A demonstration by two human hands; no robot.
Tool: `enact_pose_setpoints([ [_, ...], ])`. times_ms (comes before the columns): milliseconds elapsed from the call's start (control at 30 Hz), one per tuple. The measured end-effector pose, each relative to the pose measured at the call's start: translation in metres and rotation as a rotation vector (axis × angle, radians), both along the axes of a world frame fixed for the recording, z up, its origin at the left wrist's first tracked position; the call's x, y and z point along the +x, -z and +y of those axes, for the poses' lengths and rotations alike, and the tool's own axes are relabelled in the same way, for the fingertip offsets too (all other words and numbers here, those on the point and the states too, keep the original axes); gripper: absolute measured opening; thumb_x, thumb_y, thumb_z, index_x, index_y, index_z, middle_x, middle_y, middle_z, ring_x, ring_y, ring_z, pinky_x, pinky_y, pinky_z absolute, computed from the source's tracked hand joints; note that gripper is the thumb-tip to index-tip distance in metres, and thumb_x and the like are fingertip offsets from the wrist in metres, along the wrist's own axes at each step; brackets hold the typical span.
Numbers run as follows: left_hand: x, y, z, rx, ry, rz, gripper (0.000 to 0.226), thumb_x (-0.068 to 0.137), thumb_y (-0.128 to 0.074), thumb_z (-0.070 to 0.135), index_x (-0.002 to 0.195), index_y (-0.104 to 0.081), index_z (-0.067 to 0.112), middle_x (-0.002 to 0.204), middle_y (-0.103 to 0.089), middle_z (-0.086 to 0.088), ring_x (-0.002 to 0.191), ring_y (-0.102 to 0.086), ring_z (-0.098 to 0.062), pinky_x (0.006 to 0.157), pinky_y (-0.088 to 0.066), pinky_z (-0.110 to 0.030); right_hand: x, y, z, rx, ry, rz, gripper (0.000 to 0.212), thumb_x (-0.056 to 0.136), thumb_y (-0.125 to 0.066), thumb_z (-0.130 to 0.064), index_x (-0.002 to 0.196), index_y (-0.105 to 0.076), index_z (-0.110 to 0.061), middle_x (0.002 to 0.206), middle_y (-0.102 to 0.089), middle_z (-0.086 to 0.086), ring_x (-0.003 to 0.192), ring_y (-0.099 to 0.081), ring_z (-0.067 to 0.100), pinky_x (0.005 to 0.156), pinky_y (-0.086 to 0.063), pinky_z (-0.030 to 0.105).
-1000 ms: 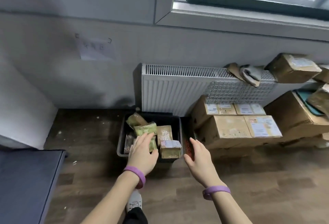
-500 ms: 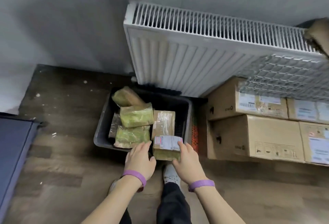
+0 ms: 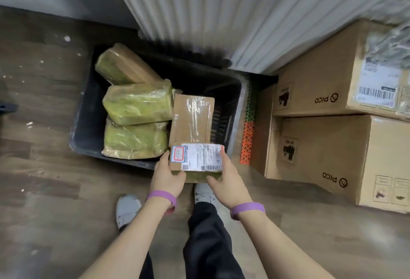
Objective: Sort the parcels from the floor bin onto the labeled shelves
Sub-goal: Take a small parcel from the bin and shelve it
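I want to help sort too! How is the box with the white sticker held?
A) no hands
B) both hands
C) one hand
B: the left hand and the right hand each grip one side of the labelled parcel.

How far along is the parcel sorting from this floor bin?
Done: nothing I can confirm; no shelves are in view. In hand: the left hand and right hand grip a labelled parcel at the near edge of the bin. Left: at least four more lie in it, three green-wrapped parcels and one taped brown box.
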State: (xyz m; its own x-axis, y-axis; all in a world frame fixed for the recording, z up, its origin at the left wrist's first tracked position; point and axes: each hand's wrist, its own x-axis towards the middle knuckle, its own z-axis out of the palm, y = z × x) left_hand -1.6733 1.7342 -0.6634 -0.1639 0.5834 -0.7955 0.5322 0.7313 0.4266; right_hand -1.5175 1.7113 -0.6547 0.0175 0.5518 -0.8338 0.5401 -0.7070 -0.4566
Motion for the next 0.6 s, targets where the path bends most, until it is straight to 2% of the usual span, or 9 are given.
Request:
enact_pose_setpoints([
  [100,0.003,-0.029,0.001,0.016,-0.12,-0.008,0.049,0.078,-0.06,0.003,0.125,-0.054,0.017,0.119,-0.049,-0.004,0.102,-0.052,-0.012,0.098,-0.038,-0.026,0.003,-0.023,0.002,0.1,0.056,0.0,0.071,0.09,-0.062,-0.015,0.151,-0.025,-0.017,0.145,-0.038,-0.001,0.135,-0.037,0.013,0.11,-0.027,0.019],
  [200,-0.002,-0.08,0.009,0.062,-0.176,-0.031,0.055,0.077,-0.068,0.007,0.126,-0.049,0.023,0.117,-0.043,-0.001,0.106,-0.051,-0.012,0.1,-0.039,-0.028,0.003,-0.068,0.018,0.182,0.064,0.041,0.067,0.091,-0.064,-0.019,0.149,-0.029,-0.019,0.142,-0.037,-0.003,0.132,-0.035,0.01,0.112,-0.029,0.027],
  [267,-0.01,-0.129,0.018,0.129,-0.212,-0.061,0.058,0.076,-0.071,0.007,0.125,-0.047,0.026,0.119,-0.043,-0.001,0.109,-0.053,-0.015,0.102,-0.042,-0.034,-0.001,-0.111,0.036,0.268,0.031,0.067,0.065,0.091,-0.064,-0.018,0.147,-0.031,-0.02,0.139,-0.038,-0.006,0.128,-0.035,-0.002,0.107,-0.025,0.013],
  [300,-0.016,-0.156,0.024,0.172,-0.223,-0.084,0.062,0.076,-0.072,0.006,0.128,-0.046,0.026,0.121,-0.044,0.0,0.109,-0.054,-0.014,0.1,-0.044,-0.033,-0.005,-0.134,0.046,0.32,0.011,0.087,0.063,0.091,-0.064,-0.016,0.146,-0.033,-0.019,0.138,-0.038,-0.007,0.122,-0.036,-0.014,0.1,-0.023,0.003],
  [367,-0.029,-0.212,0.035,0.291,-0.241,-0.156,0.065,0.074,-0.074,0.002,0.128,-0.048,0.029,0.12,-0.052,0.003,0.104,-0.059,-0.008,0.091,-0.049,-0.025,-0.015,-0.183,0.07,0.41,0.011,0.141,0.061,0.091,-0.064,-0.011,0.144,-0.036,-0.018,0.137,-0.037,-0.005,0.109,-0.035,-0.03,0.088,-0.024,-0.007],
  [400,-0.034,-0.242,0.041,0.357,-0.263,-0.192,0.064,0.073,-0.074,0.0,0.123,-0.05,0.032,0.115,-0.057,0.004,0.099,-0.062,-0.004,0.084,-0.051,-0.019,-0.022,-0.211,0.082,0.447,0.019,0.164,0.06,0.091,-0.064,-0.01,0.143,-0.037,-0.019,0.137,-0.038,-0.004,0.109,-0.035,-0.03,0.089,-0.024,-0.007],
  [467,-0.047,-0.303,0.049,0.454,-0.348,-0.217,0.062,0.071,-0.075,-0.003,0.112,-0.049,0.035,0.105,-0.06,0.004,0.091,-0.064,-0.004,0.073,-0.05,-0.012,-0.04,-0.27,0.104,0.533,0.018,0.197,0.058,0.091,-0.063,-0.008,0.143,-0.039,-0.017,0.137,-0.04,-0.003,0.122,-0.036,-0.012,0.103,-0.026,0.005],
  [533,-0.058,-0.359,0.05,0.539,-0.423,-0.203,0.064,0.068,-0.076,-0.005,0.109,-0.041,0.03,0.106,-0.058,-0.003,0.095,-0.063,-0.014,0.074,-0.052,-0.015,-0.06,-0.329,0.121,0.664,-0.003,0.227,0.053,0.091,-0.062,-0.005,0.14,-0.045,-0.014,0.134,-0.044,-0.002,0.127,-0.038,0.004,0.111,-0.028,0.018],
  [600,-0.07,-0.409,0.044,0.621,-0.451,-0.161,0.07,0.064,-0.079,-0.002,0.111,-0.035,0.025,0.115,-0.053,-0.009,0.1,-0.061,-0.019,0.078,-0.052,-0.021,-0.079,-0.387,0.134,0.787,-0.052,0.262,0.047,0.091,-0.061,-0.005,0.135,-0.05,-0.014,0.134,-0.047,-0.002,0.124,-0.038,0.0,0.111,-0.029,0.019],
])
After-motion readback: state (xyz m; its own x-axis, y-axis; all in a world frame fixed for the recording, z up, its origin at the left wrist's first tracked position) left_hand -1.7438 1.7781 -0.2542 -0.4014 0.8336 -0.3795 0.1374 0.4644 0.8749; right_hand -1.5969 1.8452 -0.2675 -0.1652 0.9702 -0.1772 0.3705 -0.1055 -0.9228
